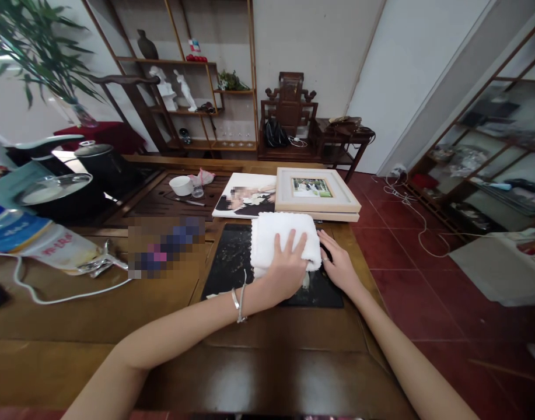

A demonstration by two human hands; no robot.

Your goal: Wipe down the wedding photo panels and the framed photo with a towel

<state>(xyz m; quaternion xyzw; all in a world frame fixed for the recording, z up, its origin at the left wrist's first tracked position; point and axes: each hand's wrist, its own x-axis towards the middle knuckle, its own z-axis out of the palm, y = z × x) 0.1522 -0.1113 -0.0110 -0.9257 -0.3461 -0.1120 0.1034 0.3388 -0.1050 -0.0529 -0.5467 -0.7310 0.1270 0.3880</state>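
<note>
Two bare hands at a folded white towel on a black mat

View from the wearer's head, looking forward and down over a brown wooden worktop [267,361]. The folded white towel [267,233], its edge scalloped, lies on the black mat [227,256] near the middle of the view. The left hand [288,269] is laid on top of the towel, palm down, with its fingers extended and spread wide; a bracelet [238,300] circles that wrist. The right hand [341,267] rests at the mat's right edge, just beside the towel, its fingers stretched out and the thumb set apart from them; whether it touches the towel cannot be told. A small pale piece [306,281] shows on the mat below the towel.

Beyond the mat lie a photo panel [249,201] and, at its right, a light wooden picture frame [317,205] bearing a small photograph. To the left stand a white cup [181,186], a dark kettle [98,166] and a dark pot with a glass lid [57,189]; nearer, a printed package [52,239] lies beside a white cable [52,303]. In the background stand an open shelf [232,91] and a carved wooden chair [290,96].
</note>
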